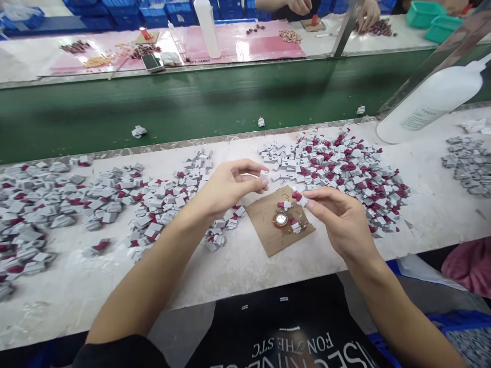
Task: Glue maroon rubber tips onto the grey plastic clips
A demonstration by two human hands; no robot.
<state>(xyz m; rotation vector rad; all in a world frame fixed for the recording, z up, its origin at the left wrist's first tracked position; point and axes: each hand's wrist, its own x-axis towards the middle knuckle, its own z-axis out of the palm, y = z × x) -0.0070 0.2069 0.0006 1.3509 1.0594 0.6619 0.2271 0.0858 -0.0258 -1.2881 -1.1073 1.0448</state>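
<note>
Where the white table (230, 271) ends, a green belt (199, 105) runs.

One piece (264, 174) is held in the left hand (238, 186), and one piece (301, 198) in the right hand (341, 220). Between and just below the hands, one card (264, 232) is seen, on which two pieces (285, 205) (295, 226) and one dish (280, 219) are placed. Three pieces (138, 131) (261, 121) (360, 109) are spread on the belt (199, 105) beyond the hands. The heaps beside both hands (345, 163) (149, 204) are too dense to be counted. One large bottle (429, 105) is stood beyond the right hand; two green baskets (425, 14) (443, 29) are seen farther beyond it.
</note>
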